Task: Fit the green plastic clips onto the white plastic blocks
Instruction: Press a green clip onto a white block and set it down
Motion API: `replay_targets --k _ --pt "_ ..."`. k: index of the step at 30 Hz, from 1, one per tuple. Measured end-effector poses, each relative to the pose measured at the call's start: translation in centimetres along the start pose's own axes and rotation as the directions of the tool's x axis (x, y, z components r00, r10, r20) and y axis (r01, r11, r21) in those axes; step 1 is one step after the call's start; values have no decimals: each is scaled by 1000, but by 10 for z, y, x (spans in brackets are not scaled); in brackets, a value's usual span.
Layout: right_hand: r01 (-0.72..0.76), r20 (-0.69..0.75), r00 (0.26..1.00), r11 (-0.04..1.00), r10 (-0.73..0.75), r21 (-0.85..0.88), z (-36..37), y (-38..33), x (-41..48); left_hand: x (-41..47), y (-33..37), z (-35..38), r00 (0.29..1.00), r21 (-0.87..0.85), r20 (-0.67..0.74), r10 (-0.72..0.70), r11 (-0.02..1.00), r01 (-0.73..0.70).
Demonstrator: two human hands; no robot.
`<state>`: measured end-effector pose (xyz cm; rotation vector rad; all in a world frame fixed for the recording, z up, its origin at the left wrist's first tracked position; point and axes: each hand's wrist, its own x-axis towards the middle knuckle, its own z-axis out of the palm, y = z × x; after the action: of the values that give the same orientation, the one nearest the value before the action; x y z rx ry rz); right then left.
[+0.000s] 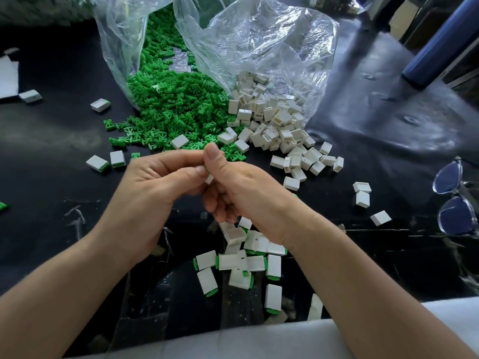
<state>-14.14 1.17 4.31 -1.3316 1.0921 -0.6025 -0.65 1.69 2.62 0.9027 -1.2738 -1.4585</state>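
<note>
A black counter (51, 177) carried a crumpled clear plastic bag (272, 47) spilling a heap of small green plastic clips (176, 99) beside a pile of white plastic blocks (272, 125). Above finished clipped blocks (233, 261) near the front edge, the left hand (155, 182) and right hand (241, 187) met, both grips pinching one white block (209, 179) between curled fingers and thumbs

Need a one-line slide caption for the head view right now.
Left hand and right hand pinch a white block above finished pieces; green clips and blocks spill from clear plastic behind.
</note>
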Motion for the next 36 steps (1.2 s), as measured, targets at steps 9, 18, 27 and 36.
replay_targets --k 9,18,27,36 --pt "16 -24 1000 1000 -16 -21 -2 -1 -1 -1 3 0 1000 -51 10 -19 998 20" --pt "20 -33 999 999 -19 36 1 2 3 -1 4 6 995 -128 -87 -54 991 43" --pt "31 -98 994 995 -41 -98 2 6 4 -1 2 6 984 -160 -130 -120 982 98" --pt "23 -132 990 988 -44 -155 3 8 6 -1 2 7 981 -185 -135 -139 976 113"
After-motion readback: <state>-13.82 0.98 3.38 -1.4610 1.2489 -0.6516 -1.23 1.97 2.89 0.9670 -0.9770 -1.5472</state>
